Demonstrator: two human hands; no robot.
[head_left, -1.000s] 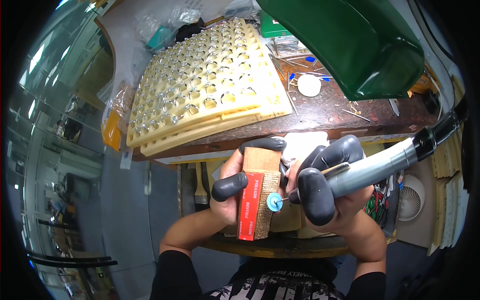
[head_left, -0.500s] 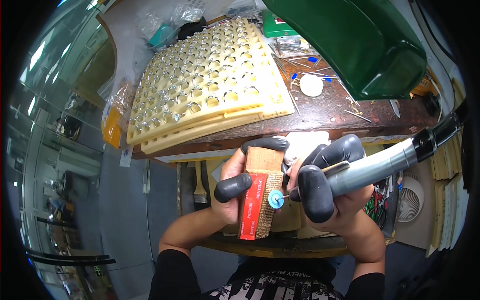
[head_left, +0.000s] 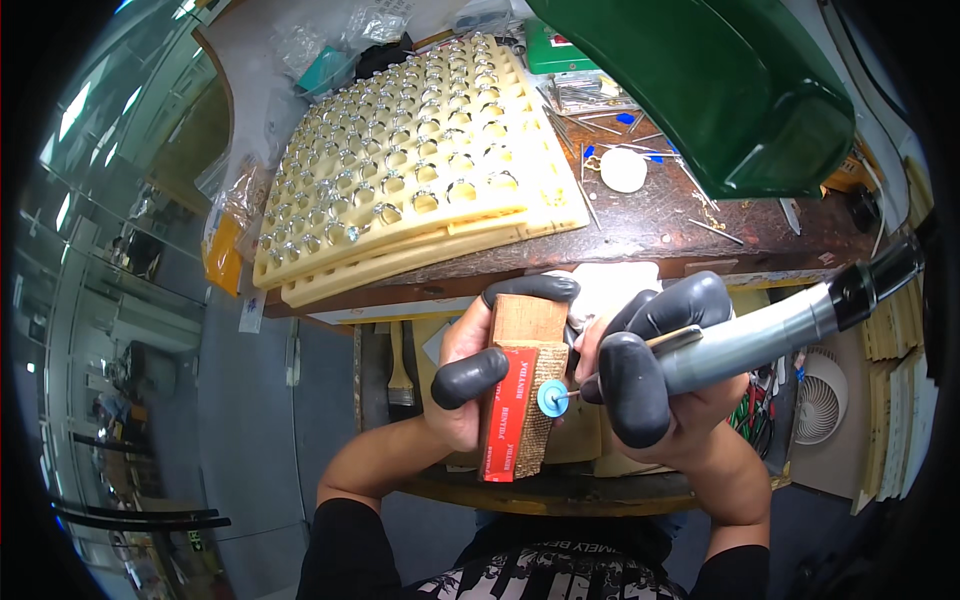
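My left hand [head_left: 462, 375], with black covers on thumb and finger, is closed round a wooden block [head_left: 530, 318]. Red printed tape [head_left: 510, 415] covers one face of the block, and its right side is rough, sandpaper-like brown [head_left: 537, 440]. In my right hand [head_left: 655, 370], fingers also in black covers, is a silver rotary handpiece [head_left: 760, 350]. The blue disc [head_left: 553, 398] on its thin shaft lies against the rough side, or very close to it. A thin wooden-looking stick [head_left: 675, 337] shows between my right fingers and the handpiece.
Yellow trays [head_left: 400, 220] holding many rings lie stacked on the bench at the left. A green lamp shade [head_left: 720, 100] overhangs the right. Burs, a white round piece [head_left: 623, 170] and a white cloth [head_left: 610, 290] lie nearer. A brush [head_left: 400, 370] rests in the open drawer below.
The block has shifted and turned very slightly in my left hand. Both hands and the handpiece stay almost in place.
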